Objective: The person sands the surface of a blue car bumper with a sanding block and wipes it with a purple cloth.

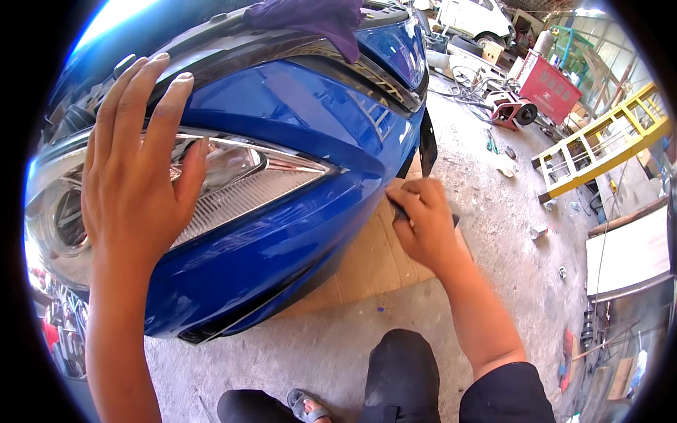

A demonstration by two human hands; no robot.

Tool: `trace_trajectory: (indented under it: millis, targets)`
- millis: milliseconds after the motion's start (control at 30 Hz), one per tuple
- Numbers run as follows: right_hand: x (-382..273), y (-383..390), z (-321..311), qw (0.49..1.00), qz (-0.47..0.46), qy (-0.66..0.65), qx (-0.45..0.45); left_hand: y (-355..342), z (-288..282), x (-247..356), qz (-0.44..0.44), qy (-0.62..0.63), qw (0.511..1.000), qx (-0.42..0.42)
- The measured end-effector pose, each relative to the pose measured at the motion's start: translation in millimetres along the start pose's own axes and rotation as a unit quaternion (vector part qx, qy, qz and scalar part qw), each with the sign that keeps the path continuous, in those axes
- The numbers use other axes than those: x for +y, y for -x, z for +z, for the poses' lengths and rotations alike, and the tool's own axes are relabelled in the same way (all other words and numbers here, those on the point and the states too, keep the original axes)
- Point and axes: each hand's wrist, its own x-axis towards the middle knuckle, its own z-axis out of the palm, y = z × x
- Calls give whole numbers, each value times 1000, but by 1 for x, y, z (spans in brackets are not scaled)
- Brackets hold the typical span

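Note:
The blue front bumper [282, 211] of a car curves across the view, with a clear headlight [233, 173] set into it. Over the headlight and the panel edge above it lies my left hand [137, 162], open, its fingers stretched and holding nothing. My right hand [427, 218] is closed beside the bumper's right corner. It grips a small dark piece, of which only bits show past the fingers; its kind is hidden. A purple cloth [317, 21] drapes over the car's front edge near the middle.
Flattened cardboard [367, 264] lies on the concrete floor [303, 345] under the bumper. To the right are a yellow ladder [606, 144], a red box-shaped machine [550, 88] and cables. Farther back stands a white vehicle [479, 17]. My knees and a sandalled foot are close below.

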Motion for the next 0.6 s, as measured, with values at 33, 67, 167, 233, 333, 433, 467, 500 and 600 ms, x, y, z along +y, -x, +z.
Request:
trace_trajectory:
  millis: [33,67,167,233,333,433,467,500,600]
  targets:
    - [-10,3,4,1000,2,-29,2,-2,-6,-5,8,-7,1000,2]
    - [-14,5,7,999,0,-48,0,-2,-7,-4,8,-8,1000,-3]
    - [-16,5,16,997,-52,-42,-49,-1,-9,0,10,-8,1000,-14]
    - [-18,-1,20,995,-75,-13,-71,0,-7,1,10,-4,1000,-6]
    - [-20,-5,29,993,-78,15,-83,0,-6,3,9,0,1000,-1]
    - [-39,-9,28,995,-40,-23,-84,-3,-9,1,9,-1,1000,-1]
    - [-46,-11,26,994,-31,-66,-79,-4,-8,2,5,2,1000,-1]
    - [-50,-11,24,991,-22,-109,-75,-4,-8,3,3,5,1000,-2]
    - [-37,-14,16,970,-44,-203,-129,-4,-9,4,-5,4,1000,-11]
